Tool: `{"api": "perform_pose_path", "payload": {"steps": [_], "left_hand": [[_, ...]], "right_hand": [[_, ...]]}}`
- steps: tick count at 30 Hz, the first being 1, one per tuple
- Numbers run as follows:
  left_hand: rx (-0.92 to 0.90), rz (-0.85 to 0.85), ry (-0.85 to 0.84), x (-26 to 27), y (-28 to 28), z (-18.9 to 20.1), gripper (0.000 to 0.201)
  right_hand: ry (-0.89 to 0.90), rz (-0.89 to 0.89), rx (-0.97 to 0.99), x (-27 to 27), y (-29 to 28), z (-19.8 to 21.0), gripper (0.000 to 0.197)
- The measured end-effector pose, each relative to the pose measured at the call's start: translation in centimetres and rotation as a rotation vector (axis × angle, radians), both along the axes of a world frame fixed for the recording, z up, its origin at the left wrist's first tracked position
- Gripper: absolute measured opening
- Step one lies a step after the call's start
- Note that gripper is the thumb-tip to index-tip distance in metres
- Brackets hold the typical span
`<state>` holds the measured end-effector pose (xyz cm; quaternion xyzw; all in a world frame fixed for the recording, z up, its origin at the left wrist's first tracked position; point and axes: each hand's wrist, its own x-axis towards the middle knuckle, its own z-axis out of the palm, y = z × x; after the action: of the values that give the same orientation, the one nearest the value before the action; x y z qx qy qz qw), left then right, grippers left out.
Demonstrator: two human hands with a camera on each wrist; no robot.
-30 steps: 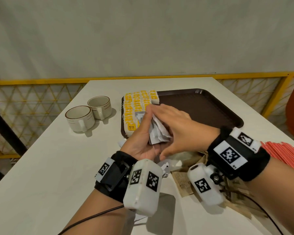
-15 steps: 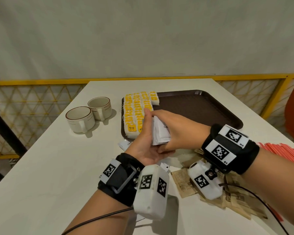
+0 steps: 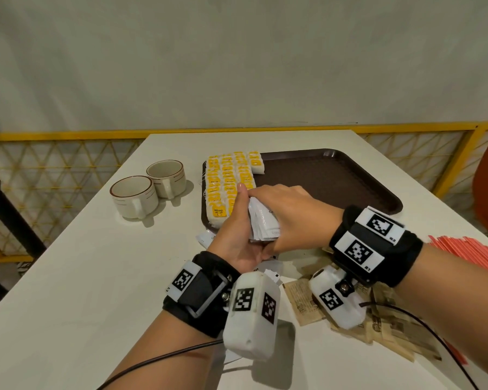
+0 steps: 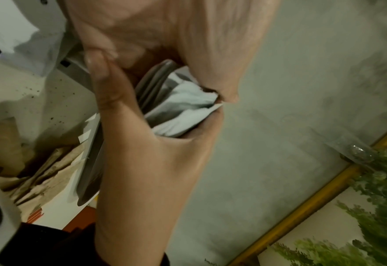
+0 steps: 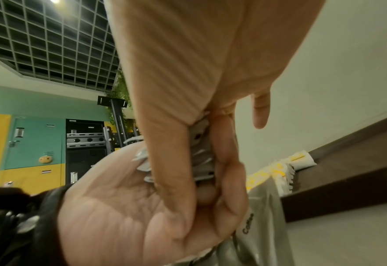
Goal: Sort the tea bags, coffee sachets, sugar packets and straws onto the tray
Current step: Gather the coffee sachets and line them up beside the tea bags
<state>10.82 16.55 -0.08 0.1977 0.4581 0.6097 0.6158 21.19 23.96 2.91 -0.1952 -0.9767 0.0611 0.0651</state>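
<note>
A stack of white coffee sachets [image 3: 262, 223] stands on edge between my two hands, just above the near left corner of the brown tray [image 3: 335, 187]. My left hand [image 3: 237, 235] cups the stack from the left with its thumb up. My right hand [image 3: 290, 215] grips it from the right and above. The left wrist view shows the sachets [image 4: 183, 111] squeezed between both palms. In the right wrist view the left fingers [image 5: 224, 180] curl round the sachet edges [image 5: 202, 153]. Yellow-labelled tea bags [image 3: 228, 178] lie in rows on the tray's left side.
Two cream cups [image 3: 134, 195] stand left of the tray. Brown sugar packets [image 3: 302, 302] lie under my right wrist, red straws [image 3: 468, 254] at the table's right edge. A few white sachets [image 3: 206, 237] lie on the table below my hands. The tray's right part [image 3: 350, 175] is bare.
The sachets were loose and fanned out in my hands; now both hands press them into a tighter upright stack. The hands have stayed at the tray's near left corner.
</note>
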Motion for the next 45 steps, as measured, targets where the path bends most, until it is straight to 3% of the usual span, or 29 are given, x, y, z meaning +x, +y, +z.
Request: {"api": "perform_pose_path", "payload": {"steps": [6, 8, 11, 13, 19, 21, 23, 26, 28, 34, 41, 45], "left_hand": [[0.028, 0.005, -0.041, -0.4, 0.0, 0.1, 0.071], [0.077, -0.045, -0.034, -0.3, -0.2, 0.0, 0.070], [0.154, -0.094, 0.032, -0.2, -0.5, -0.4, 0.041], [0.197, -0.107, 0.080, -0.1, -0.6, -0.7, 0.036], [0.260, -0.072, 0.100, -0.5, -0.6, -0.7, 0.032], [0.255, -0.050, 0.166, -0.6, -0.5, -0.8, 0.033], [0.261, -0.055, 0.198, -0.5, -0.5, -0.8, 0.034], [0.265, -0.089, 0.180, -0.4, -0.4, -1.0, 0.041], [0.276, -0.106, 0.151, -0.3, -0.4, -1.0, 0.039], [0.292, -0.144, 0.107, -0.2, -0.5, -1.0, 0.052], [0.305, -0.178, 0.098, -0.2, -0.7, -0.9, 0.034], [0.298, -0.168, 0.121, -0.3, -0.7, -0.7, 0.039]], "right_hand": [[0.111, 0.004, -0.073, -0.3, 0.0, -0.4, 0.058], [0.126, -0.005, -0.090, -0.3, 0.0, -0.4, 0.058], [0.178, -0.008, -0.116, -0.2, -0.1, -0.6, 0.062], [0.197, -0.004, -0.113, -0.1, -0.3, -0.6, 0.062], [0.037, -0.001, -0.165, 2.7, 0.8, 0.9, 0.107], [0.093, 0.020, -0.255, 3.7, 1.3, 1.7, 0.098], [0.210, 0.074, -0.364, 4.3, 1.6, 2.3, 0.073], [0.337, 0.133, -0.392, 4.4, 1.4, 2.6, 0.038], [0.381, 0.149, -0.404, 4.3, 1.4, 2.6, 0.028], [0.410, 0.164, -0.401, 4.0, 1.6, 2.7, 0.023], [0.353, 0.084, -0.497, 4.1, 1.6, 3.1, 0.024], [0.307, 0.078, -0.506, 4.0, 1.4, 2.9, 0.026]]}}
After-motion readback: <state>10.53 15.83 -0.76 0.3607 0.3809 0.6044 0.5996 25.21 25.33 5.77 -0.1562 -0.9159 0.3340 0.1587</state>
